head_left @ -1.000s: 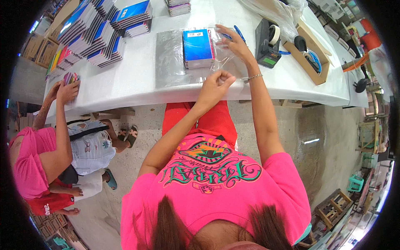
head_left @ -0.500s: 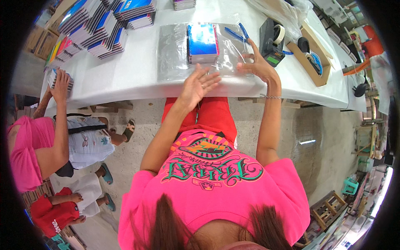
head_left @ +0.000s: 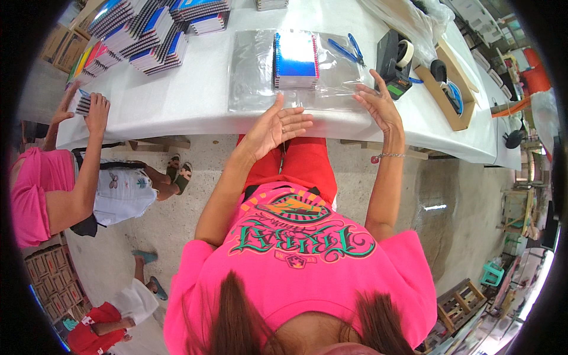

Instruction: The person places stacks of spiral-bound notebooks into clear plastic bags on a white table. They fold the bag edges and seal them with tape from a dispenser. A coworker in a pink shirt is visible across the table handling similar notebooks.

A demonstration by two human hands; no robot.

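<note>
Blue spiral-bound notebook (head_left: 295, 60) in clear plastic sleeve (head_left: 331, 74), beyond desk (head_left: 195, 100) near edge, long axis away. Left hand (head_left: 278, 125) nearer, spread, empty; right hand (head_left: 378, 103) spread, fingertips at sleeve edge.

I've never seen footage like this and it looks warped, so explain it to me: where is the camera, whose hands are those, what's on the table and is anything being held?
The camera sits on a person's head and looks down, so you see their pink shirt and both arms; the wide lens bends straight edges. The left hand and right hand are open, palms showing, at the near edge of a white table, holding nothing. Just beyond them a blue notebook lies on clear plastic sleeves. Farther right are blue pens and a tape dispenser; stacks of notebooks fill the far left. At the left edge, another person's hands hold a small notebook.
</note>
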